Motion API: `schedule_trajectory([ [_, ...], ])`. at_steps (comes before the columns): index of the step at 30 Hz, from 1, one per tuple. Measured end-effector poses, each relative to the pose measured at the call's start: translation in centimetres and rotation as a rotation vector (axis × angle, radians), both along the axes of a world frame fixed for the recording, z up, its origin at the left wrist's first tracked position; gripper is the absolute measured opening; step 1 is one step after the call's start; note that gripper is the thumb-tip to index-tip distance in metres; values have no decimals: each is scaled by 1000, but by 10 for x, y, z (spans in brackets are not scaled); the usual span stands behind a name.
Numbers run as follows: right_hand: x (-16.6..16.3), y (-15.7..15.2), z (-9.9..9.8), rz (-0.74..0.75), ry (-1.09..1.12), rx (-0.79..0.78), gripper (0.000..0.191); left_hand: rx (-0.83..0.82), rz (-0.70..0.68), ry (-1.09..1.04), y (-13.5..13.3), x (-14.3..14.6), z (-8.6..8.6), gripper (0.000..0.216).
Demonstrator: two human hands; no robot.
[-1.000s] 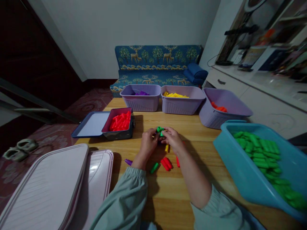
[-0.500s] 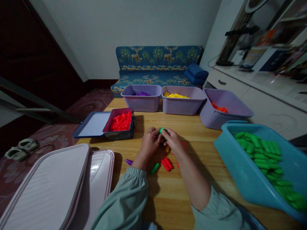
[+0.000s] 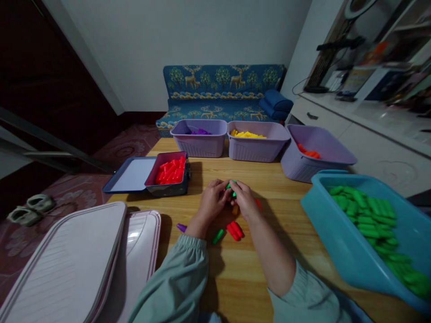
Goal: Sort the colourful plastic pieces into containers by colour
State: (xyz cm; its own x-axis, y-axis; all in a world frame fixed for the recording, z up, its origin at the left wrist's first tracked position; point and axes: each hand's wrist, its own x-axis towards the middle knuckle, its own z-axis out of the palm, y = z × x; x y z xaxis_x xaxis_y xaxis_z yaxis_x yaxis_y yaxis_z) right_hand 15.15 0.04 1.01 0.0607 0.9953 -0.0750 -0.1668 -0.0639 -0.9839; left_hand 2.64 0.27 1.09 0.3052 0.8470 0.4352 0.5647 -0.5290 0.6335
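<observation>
My left hand (image 3: 213,198) and my right hand (image 3: 245,200) meet above the middle of the wooden table. Between their fingertips shows a small green plastic piece (image 3: 230,185), with both hands closed on it and most of it hidden. Close below the fingers lies an orange piece (image 3: 235,209). Several red pieces (image 3: 235,230) rest side by side between my forearms, next to another green stick-shaped piece (image 3: 217,236). A purple piece (image 3: 182,228) lies left of my left wrist. Part of a further red piece (image 3: 258,204) shows beyond my right wrist.
Lilac bins of purple (image 3: 202,147), yellow (image 3: 253,150) and orange-red pieces (image 3: 296,163) line the far side. A teal bin (image 3: 332,237) of green pieces stands right. An open box (image 3: 168,190) of red pieces and pale lids (image 3: 74,255) are left.
The fingers have shifted slightly around the green piece, which now shows lower and more tilted between them. The purple glimpsed at my left fingertips is hidden now. Loose pieces lie as before.
</observation>
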Motion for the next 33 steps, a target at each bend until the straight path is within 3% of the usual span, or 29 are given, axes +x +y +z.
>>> schedule_trajectory([
  [9, -3, -2, 3, -33, 21, -70, 39, -4, -15, -62, 1, -1, -3, 28],
  [19, -4, -1, 8, -212, 362, -170, 32, -35, 19, -134, 3, -3, -9, 26],
  [23, 5, -1, 29, -273, 414, -117, 33, -49, 56, -115, 5, -3, -13, 27],
  [27, 31, -3, 63, -411, 400, 111, 31, -32, 57, -107, 5, -3, -13, 25],
  [33, 79, -8, 97, -709, 630, 227, 6, -33, 45, -95, 4, -1, -11, 24],
])
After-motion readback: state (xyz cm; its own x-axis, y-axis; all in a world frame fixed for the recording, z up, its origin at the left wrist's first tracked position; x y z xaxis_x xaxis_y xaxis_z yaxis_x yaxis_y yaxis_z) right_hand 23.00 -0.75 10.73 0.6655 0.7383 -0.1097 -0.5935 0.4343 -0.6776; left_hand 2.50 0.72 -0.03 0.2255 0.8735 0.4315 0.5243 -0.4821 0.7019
